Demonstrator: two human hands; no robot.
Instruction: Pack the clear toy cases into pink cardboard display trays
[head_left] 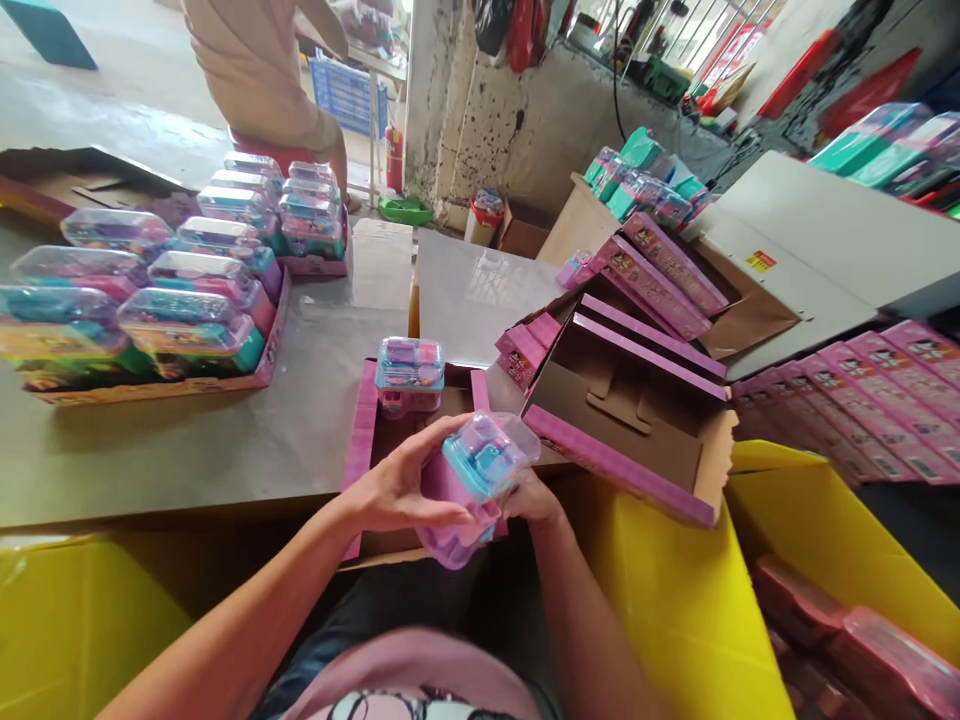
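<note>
Both my hands hold one small toy case (480, 480) with a clear lid, a blue top and a pink base, tilted over the near edge of the table. My left hand (401, 490) wraps round its left side, fingers closed on it. My right hand (534, 497) grips its right side from below, mostly hidden behind the case. Just beyond stands an open pink cardboard tray (365, 425), with another identical toy case (409, 375) sitting upright at its far end.
A pink tray (266, 350) full of several packed toy cases stands at left, another behind it. Empty folded pink boxes (630, 420) lie at right, flat pink cartons (862, 400) beyond. Yellow bins (690, 600) flank my lap. A person in beige (255, 70) stands at the back.
</note>
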